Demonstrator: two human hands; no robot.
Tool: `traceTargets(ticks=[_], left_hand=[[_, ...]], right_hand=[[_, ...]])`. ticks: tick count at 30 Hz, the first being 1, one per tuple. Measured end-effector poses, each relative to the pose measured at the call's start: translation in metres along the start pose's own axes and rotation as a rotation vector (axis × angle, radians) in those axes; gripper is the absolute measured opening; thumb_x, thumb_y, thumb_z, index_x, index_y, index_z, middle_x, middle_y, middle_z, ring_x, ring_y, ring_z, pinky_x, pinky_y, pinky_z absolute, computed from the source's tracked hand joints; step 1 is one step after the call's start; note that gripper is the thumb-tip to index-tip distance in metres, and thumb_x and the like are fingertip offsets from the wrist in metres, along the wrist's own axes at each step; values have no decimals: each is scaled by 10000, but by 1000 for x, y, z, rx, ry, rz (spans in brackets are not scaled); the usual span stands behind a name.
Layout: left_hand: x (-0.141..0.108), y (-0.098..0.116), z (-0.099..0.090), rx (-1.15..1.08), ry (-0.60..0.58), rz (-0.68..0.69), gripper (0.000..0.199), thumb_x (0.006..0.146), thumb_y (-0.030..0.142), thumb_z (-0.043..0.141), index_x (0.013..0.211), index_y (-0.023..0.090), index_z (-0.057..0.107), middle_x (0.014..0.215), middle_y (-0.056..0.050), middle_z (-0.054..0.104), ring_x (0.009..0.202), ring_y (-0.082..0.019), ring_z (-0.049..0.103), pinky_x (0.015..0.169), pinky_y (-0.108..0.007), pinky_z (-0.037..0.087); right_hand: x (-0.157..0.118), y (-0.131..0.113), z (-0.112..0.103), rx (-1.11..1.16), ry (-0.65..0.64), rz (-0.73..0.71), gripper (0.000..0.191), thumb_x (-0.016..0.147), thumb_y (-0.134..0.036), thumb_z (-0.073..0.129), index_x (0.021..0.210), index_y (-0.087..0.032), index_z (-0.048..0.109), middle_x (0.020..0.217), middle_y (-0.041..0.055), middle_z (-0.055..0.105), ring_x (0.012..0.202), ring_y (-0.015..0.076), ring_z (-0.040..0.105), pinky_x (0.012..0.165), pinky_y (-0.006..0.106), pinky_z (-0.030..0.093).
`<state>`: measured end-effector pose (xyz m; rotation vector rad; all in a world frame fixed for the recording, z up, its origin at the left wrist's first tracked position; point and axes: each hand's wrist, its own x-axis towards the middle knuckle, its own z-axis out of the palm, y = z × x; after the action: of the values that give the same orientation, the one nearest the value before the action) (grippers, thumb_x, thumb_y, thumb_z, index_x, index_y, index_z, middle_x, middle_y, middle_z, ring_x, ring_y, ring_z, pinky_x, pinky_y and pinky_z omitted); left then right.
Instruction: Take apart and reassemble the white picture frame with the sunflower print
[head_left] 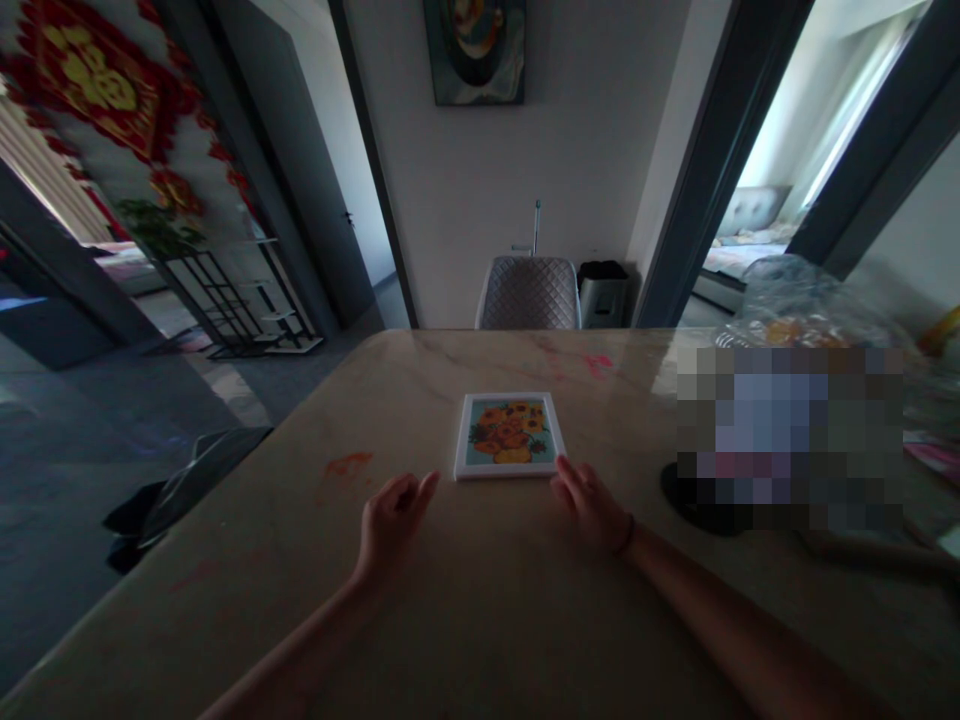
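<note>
A small white picture frame with a sunflower picture lies flat, face up, on the table. My right hand is at its near right corner, with fingers drawn together on the frame's edge; a thin dark band circles the wrist. Left of the frame, a short gap away, my left hand hovers or rests over the tabletop. Its fingers are curled in, the thumb sticks out toward the frame, and nothing shows in it.
Rightward stand a black round base, a blurred-out patch and a clear plastic-wrapped bundle. A quilted chair and a bin are beyond the far edge. Reddish stains mark the tabletop. Dark cloth hangs out at the left.
</note>
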<state>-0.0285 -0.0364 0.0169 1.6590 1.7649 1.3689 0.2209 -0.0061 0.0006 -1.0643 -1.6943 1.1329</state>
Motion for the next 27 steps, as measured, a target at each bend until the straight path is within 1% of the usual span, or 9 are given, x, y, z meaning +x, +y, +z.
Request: traceTargets(ticks=[2, 6, 9, 12, 16, 19, 22, 25, 27], left_hand=[[0, 1, 0, -220, -90, -64, 592, 752, 669, 354, 401, 197, 280, 412, 56, 239, 411, -85, 247, 430, -229, 226], [-2, 2, 5, -582, -346, -130, 681, 721, 762, 213, 324, 209, 241, 365, 47, 200, 389, -93, 227, 428, -254, 222], [-4, 0, 9, -574, -457, -182, 701, 710, 773, 211, 294, 212, 279, 342, 38, 225, 370, -92, 227, 422, -263, 185], [-5, 0, 10, -523, -524, -203, 717, 692, 791, 178, 285, 213, 304, 342, 31, 244, 367, -93, 228, 422, -270, 165], [-4, 6, 7, -490, -520, -203, 710, 706, 777, 172, 335, 200, 354, 390, 29, 285, 404, -99, 259, 436, -262, 210], [-4, 10, 4, -522, -330, -156, 618, 750, 703, 296, 481, 177, 478, 490, 16, 407, 495, -116, 376, 510, -246, 324], [-3, 11, 3, -472, -147, -115, 477, 775, 598, 407, 612, 169, 535, 597, -4, 511, 596, -137, 477, 613, -251, 402], [-2, 5, 4, -250, -120, -75, 379, 790, 514, 430, 709, 172, 569, 714, -33, 591, 720, -173, 555, 710, -279, 441], [-1, -1, 7, -45, -144, -24, 336, 792, 465, 427, 871, 185, 594, 894, -55, 632, 887, -210, 571, 815, -330, 435]], right_hand=[[5, 1, -5, 214, -7, 50, 650, 784, -700, 188, 340, -227, 230, 346, -57, 209, 347, 73, 230, 406, 249, 216], [12, 1, -18, 586, -186, 193, 676, 703, -786, 166, 314, -233, 179, 311, -72, 153, 309, 54, 165, 363, 245, 141], [13, 5, -21, 590, -251, 313, 688, 656, -816, 228, 299, -229, 210, 288, -77, 159, 278, 43, 139, 341, 245, 79], [13, 10, -18, 546, -220, 341, 690, 660, -807, 261, 295, -222, 230, 282, -73, 186, 270, 40, 154, 342, 243, 70], [13, 11, -15, 529, -205, 328, 691, 662, -813, 210, 294, -228, 205, 288, -70, 172, 275, 48, 160, 350, 245, 84], [12, 8, -15, 434, -52, 221, 677, 698, -781, 221, 310, -227, 197, 310, -69, 173, 301, 56, 180, 369, 244, 140], [12, 5, -17, 159, 188, 82, 639, 738, -718, 304, 347, -213, 293, 358, -54, 263, 364, 73, 285, 436, 244, 246], [14, 7, -23, -123, 441, 51, 573, 784, -648, 309, 438, -204, 416, 438, -26, 398, 458, 106, 404, 516, 254, 312], [17, 13, -26, -258, 560, 78, 520, 804, -596, 316, 513, -200, 484, 495, -9, 466, 513, 130, 452, 547, 261, 338]])
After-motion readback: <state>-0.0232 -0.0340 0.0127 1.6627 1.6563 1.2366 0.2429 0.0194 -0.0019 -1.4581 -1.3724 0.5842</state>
